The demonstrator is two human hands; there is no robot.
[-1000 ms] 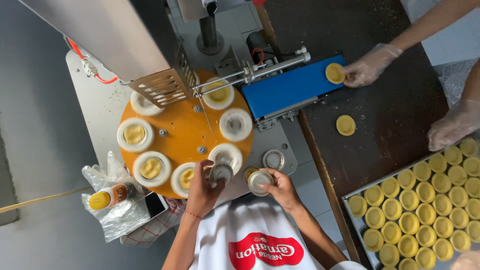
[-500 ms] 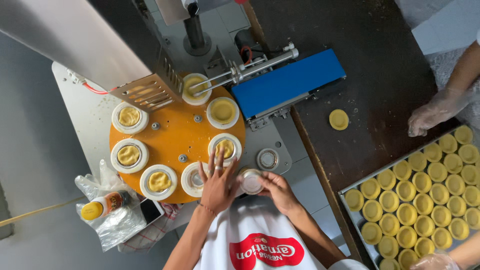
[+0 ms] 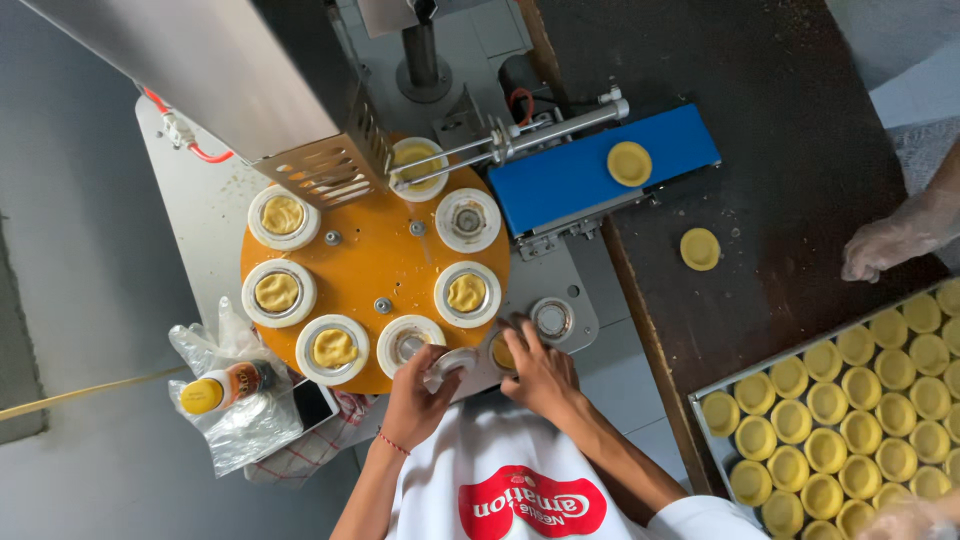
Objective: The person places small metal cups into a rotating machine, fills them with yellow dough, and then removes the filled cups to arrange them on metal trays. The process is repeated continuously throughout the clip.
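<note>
Looking down from the head camera, the left hand [image 3: 415,392] is curling its fingers around a small white cup [image 3: 450,362] at the near edge of the orange turntable [image 3: 375,262], just beside the white ring [image 3: 410,338] nearest the person; the cup is sitting between the two hands, half hidden by the fingers. The right hand [image 3: 540,370] is lying with its fingers spread and pressing down over a yellow dough piece [image 3: 502,352] on the grey machine plate [image 3: 575,300], so how firmly it is gripping cannot be told. The risk, as I judge it, is lying in how close both hands are working to the turntable: if the plate is turning while fingers are over a ring, they could be caught against the metal guard [image 3: 330,165] or the press rod [image 3: 540,132]. A cup set crooked in its ring could also be tipping and crushing its dough. On the blue conveyor [image 3: 580,180] one yellow disc [image 3: 629,163] is riding toward the dark wooden table [image 3: 780,150], where another disc [image 3: 700,248] is lying loose; it could be sliding off if nobody is collecting it. A co-worker's gloved hand [image 3: 885,240] is hovering near the metal tray [image 3: 700,400] full of yellow shells. A plastic bag [image 3: 240,420] with a bottle is crowding the machine's near left corner, above a grey floor [image 3: 80,250].
</note>
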